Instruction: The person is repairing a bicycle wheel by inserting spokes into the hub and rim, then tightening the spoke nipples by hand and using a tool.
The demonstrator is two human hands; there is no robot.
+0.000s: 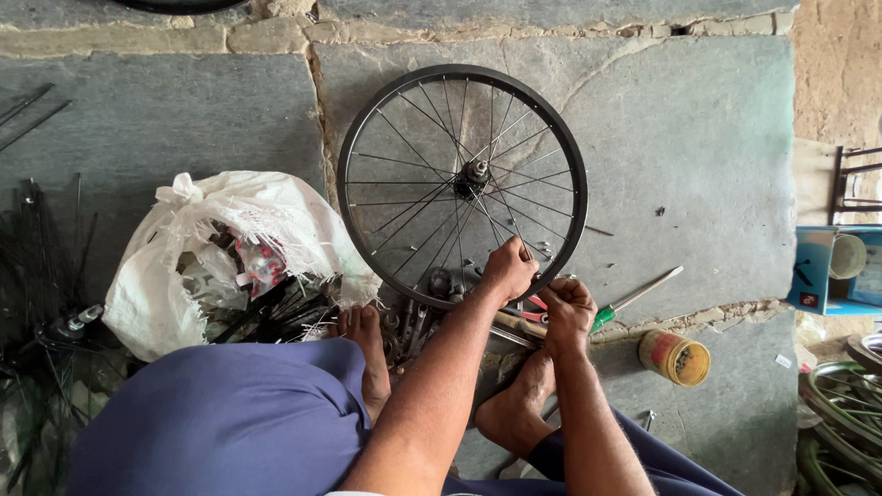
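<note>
At frame centre, the left hand (pixel 508 269) pinches a spoke on the bicycle wheel (pixel 462 174); the right hand (pixel 567 310) grips the rim's lower edge. Steadying the rim firmly seems wise.

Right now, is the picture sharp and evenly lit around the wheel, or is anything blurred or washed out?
Head view: soft even daylight, no harsh shadows; the wheel and both hands, left hand and right hand, look sharp. The white sack is bright, slightly washed out. Edges bend a little from the wide lens.
</note>
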